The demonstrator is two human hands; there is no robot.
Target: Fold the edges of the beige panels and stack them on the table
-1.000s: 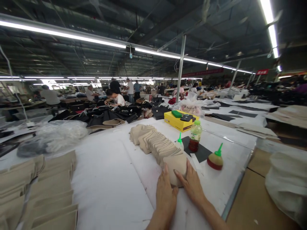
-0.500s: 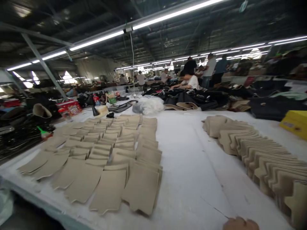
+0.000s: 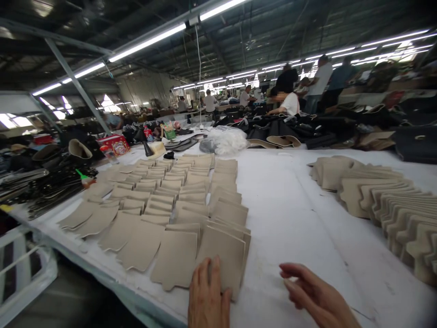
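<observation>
My left hand [image 3: 208, 298] lies flat, fingers together and stretched out, on the near edge of the closest beige cut piece [image 3: 223, 259]. That piece belongs to several overlapping rows of beige cut pieces [image 3: 164, 200] laid out on the white table [image 3: 290, 214]. My right hand [image 3: 317, 296] hovers just above the table to the right of that piece, fingers loosely curled and apart, holding nothing. A second fanned row of beige pieces [image 3: 385, 200] runs along the right side.
Black straps and hardware [image 3: 44, 191] lie at the table's left edge beside a small green-capped bottle [image 3: 83, 178]. A clear plastic bag [image 3: 225, 139] and dark material piles [image 3: 283, 132] sit at the far end. Several people work at tables beyond. A white crate [image 3: 23, 269] stands lower left.
The view swung left from the fanned stack and bottles to the laid-out rows. Both hands left the beige piece they pressed; the left now rests on the nearest piece of the rows.
</observation>
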